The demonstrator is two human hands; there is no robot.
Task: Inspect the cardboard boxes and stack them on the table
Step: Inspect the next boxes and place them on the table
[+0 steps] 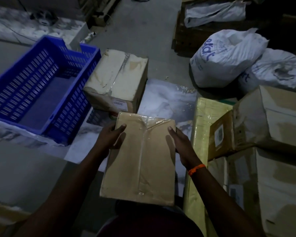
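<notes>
A brown cardboard box (140, 158) sealed with clear tape down its middle is held in front of me. My left hand (112, 136) grips its left edge with the thumb on top. My right hand (179, 142) grips its right edge; an orange band sits on that wrist. A second, paler taped box (116, 79) with a label on its near side stands just beyond on the marble-patterned surface (166, 101).
A blue slotted plastic crate (41, 86) sits at the left. To the right are a yellow wrapped package (200, 151) and several stacked cardboard boxes (272, 127). Two white sacks (225, 59) lie at the back right, with dark crates behind them.
</notes>
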